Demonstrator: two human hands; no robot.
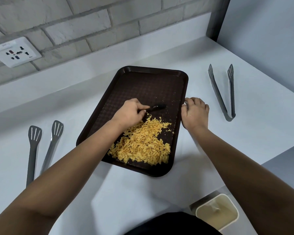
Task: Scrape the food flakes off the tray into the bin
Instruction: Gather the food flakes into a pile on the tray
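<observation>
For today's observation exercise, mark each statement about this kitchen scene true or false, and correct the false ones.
1. The left hand grips a black scraper. True.
2. The flakes are spread evenly over the whole tray. False: they are heaped at its near end.
3. The right hand rests at the tray's right edge. True.
4. The bin stands on the counter beside the tray. False: it sits below the counter's near edge.
5. Only one pair of tongs is present. False: grey tongs lie right of the tray and another pair left.
</observation>
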